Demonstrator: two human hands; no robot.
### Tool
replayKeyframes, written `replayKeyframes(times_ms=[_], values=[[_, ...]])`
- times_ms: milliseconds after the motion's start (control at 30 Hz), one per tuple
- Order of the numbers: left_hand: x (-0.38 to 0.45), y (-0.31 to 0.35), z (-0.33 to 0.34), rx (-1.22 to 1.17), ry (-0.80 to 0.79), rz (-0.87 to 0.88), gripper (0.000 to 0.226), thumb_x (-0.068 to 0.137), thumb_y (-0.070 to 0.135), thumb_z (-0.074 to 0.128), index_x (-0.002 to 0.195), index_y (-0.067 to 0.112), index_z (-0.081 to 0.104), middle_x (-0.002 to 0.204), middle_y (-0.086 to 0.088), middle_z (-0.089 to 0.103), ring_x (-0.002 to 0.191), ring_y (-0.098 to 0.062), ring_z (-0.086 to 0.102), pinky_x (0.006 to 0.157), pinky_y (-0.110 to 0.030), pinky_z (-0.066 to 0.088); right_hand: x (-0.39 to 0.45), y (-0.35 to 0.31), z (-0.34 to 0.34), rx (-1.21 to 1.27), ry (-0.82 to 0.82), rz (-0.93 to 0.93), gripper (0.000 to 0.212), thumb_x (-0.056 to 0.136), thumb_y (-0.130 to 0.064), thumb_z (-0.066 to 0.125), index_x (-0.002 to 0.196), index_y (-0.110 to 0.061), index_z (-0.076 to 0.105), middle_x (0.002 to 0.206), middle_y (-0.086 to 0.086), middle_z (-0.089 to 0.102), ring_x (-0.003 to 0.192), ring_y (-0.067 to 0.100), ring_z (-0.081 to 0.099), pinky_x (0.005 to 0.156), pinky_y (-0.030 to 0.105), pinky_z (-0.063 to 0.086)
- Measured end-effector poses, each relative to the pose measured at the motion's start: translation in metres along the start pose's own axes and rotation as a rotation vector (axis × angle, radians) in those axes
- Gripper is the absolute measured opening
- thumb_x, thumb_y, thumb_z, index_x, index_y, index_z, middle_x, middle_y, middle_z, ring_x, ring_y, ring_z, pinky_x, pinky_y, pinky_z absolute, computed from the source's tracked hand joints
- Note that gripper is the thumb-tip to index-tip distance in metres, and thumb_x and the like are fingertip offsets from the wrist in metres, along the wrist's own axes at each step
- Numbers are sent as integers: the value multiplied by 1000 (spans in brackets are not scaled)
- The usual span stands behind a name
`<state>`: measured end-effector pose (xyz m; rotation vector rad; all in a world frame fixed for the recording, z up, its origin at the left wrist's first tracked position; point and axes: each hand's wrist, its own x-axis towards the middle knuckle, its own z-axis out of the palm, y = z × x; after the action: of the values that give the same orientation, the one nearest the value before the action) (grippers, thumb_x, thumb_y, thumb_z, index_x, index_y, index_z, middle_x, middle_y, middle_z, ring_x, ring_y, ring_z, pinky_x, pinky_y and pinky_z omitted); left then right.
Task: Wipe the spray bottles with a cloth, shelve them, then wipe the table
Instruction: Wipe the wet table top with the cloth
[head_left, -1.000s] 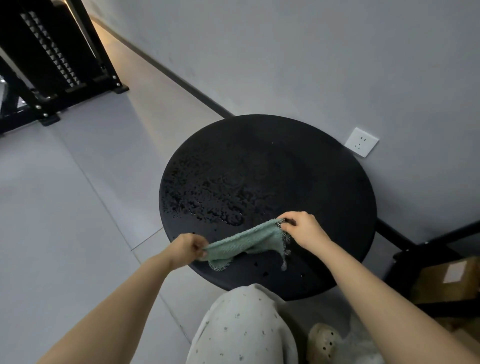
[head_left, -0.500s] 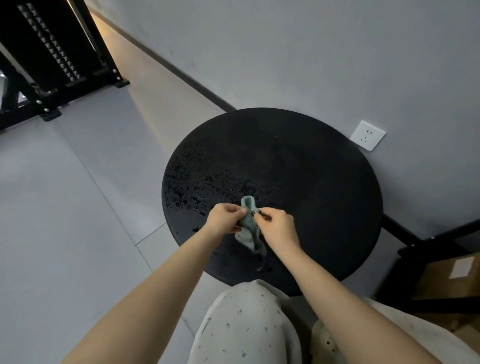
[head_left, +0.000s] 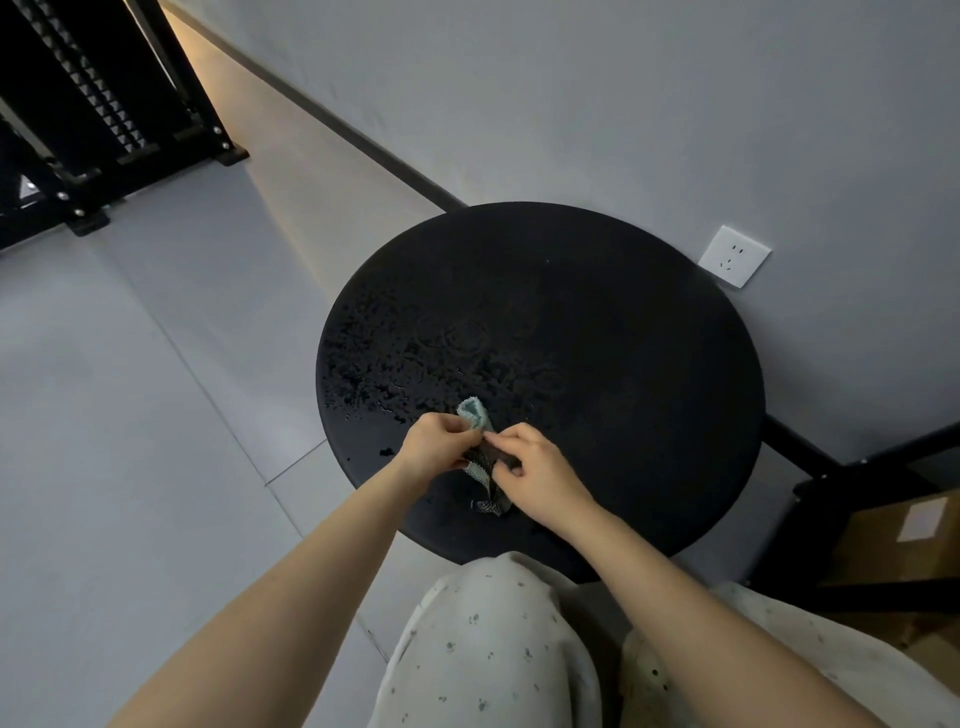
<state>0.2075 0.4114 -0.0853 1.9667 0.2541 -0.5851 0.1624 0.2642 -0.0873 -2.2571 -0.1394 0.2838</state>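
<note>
Both hands meet over the near part of the round black table (head_left: 597, 332). Left hand (head_left: 434, 441) has its fingers curled round the upper fold of the green cloth (head_left: 475, 413), and the right hand (head_left: 535, 475) pinches the same cloth just beside it with thumb and forefinger, so the two hands almost touch. A second ago the cloth was stretched wide between hands held well apart; half a second ago it was already gathered into a narrow bunch, and it is bunched the same way now, with one pale green corner standing up above the left knuckles and a darker tail (head_left: 491, 501) hanging down between the wrists toward the table top. Whether the tail touches the surface cannot be told.

Water droplets (head_left: 374, 374) speckle the left half of the table, in much the same patch as before. A white wall socket (head_left: 733, 255) sits on the grey wall behind the table. At the right edge a brown cardboard box (head_left: 893, 540) with a white label sits closed in a black frame; its contents are hidden. A black rack (head_left: 98, 98) stands at the upper left.
</note>
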Motion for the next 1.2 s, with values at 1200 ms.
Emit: replayKeyframes(times_ms=[1200], values=[[-43,109,53,378,-484,592,17,84,11,69,82,28,68,79,14,69,68,10,63,66,-9,46,-112,29,-147,-3,229,232,22,85,-17,69,107,-19,71,101,2,70,94,14,65,89,30,51]])
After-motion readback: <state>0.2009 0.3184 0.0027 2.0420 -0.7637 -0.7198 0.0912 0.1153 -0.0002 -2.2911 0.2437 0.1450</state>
